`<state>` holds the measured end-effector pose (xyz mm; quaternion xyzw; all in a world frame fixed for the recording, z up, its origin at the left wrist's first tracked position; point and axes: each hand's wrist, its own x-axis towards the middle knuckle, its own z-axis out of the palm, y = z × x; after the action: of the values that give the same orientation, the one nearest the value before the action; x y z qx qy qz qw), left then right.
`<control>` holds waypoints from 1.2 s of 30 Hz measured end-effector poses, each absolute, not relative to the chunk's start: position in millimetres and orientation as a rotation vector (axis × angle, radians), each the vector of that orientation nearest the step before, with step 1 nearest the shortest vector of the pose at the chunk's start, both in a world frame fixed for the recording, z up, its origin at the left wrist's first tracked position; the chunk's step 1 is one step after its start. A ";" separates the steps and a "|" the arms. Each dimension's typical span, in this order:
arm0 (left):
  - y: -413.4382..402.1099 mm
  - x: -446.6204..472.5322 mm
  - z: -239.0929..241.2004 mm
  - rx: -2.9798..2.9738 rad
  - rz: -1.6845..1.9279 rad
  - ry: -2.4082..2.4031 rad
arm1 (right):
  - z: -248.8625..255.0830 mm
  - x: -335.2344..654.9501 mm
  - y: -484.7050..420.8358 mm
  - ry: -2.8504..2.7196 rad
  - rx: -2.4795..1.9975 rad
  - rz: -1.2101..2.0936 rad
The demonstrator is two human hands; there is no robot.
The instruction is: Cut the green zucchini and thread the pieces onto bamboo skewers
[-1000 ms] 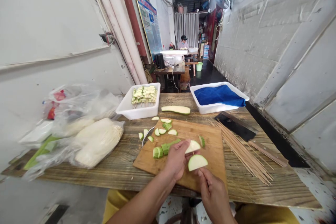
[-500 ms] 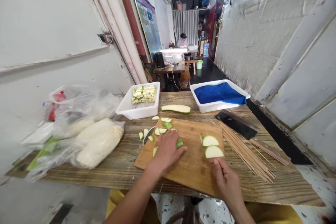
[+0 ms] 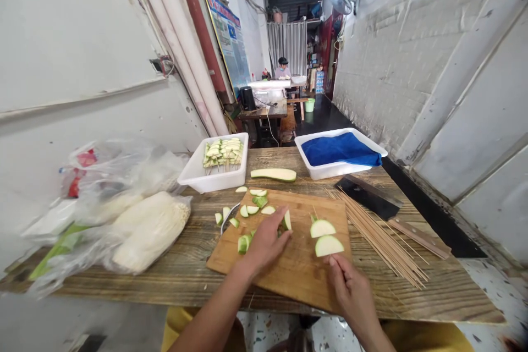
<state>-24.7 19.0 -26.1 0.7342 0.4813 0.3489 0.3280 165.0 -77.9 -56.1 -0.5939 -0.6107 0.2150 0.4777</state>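
Since the frame one second back, the left hand [image 3: 266, 239] is off the skewered half-round slices [image 3: 329, 246] and sits left of them, over cut pieces [image 3: 243, 243] on the cutting board [image 3: 297, 280]. Against the half-second frame, a pale-faced slice [image 3: 287, 220] now stands at its index fingertip and thumb. Whether those fingers grip it or only touch it: cannot tell; the far fingers are hidden.

Right hand [image 3: 352, 280], lower right of centre: thumb and fingers pinch the near end of a skewer [image 3: 315, 210]. Two half-rounds show plainly on it, a greener piece beyond them, the tip protruding past.

Reading: the skewer now depends on the right hand alone, the left being occupied with loose pieces; judged as threading, part-way along. Bundled sticks [image 3: 381, 242] and cleaver [image 3: 367, 198] lie on the desk [image 3: 198, 280], right of the board.
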 end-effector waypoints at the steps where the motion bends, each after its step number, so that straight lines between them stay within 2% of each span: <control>1: 20.5 -24.7 -23.8 1.776 0.977 1.216 | -55.5 164.3 -79.4 -1.486 -1.436 0.542; 6: 25.6 -26.8 -8.2 0.918 1.030 0.918 | -48.3 157.6 -88.5 -1.603 -1.333 0.631; 13: 30.4 -33.4 -4.2 0.426 1.069 0.908 | -42.1 143.0 -95.8 -1.714 -1.200 0.657; 36: 22.8 -23.3 6.6 0.402 1.121 0.966 | -43.1 142.0 -96.6 -1.803 -1.255 0.621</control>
<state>-23.3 22.8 6.6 0.1820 0.4372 0.5072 0.7200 142.0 -96.6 -43.1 -0.4997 -0.7181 0.2474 0.4164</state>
